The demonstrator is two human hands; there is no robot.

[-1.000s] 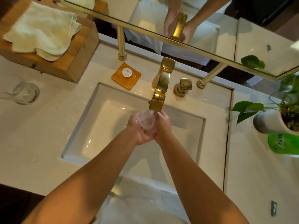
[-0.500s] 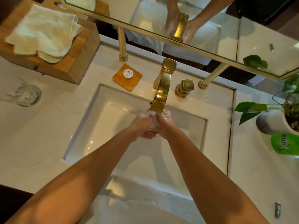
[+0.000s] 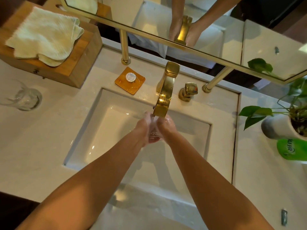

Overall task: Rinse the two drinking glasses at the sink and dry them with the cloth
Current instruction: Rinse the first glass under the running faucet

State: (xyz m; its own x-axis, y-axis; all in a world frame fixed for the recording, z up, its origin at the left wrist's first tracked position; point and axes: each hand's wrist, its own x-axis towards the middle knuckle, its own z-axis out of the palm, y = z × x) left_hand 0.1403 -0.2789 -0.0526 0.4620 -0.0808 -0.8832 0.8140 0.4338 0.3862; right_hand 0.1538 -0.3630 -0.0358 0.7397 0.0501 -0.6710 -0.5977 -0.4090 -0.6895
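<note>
Left grip [image 3: 143, 128] and right grip [image 3: 167, 128] curl inward facing each other, close together.

The one camera rides on my head, wide-angle, looking forward and steeply down onto the sink [image 3: 106, 140] and the tabletop [image 3: 33, 146] around it. It sits near: my forearms [image 3: 108, 171] run up from the bottom edge, and my left hand [image 3: 142, 128] and right hand [image 3: 168, 128], cupped round a glass [image 3: 154, 132], land mid-frame. The mirror [image 3: 216, 30] crosses the top.
</note>
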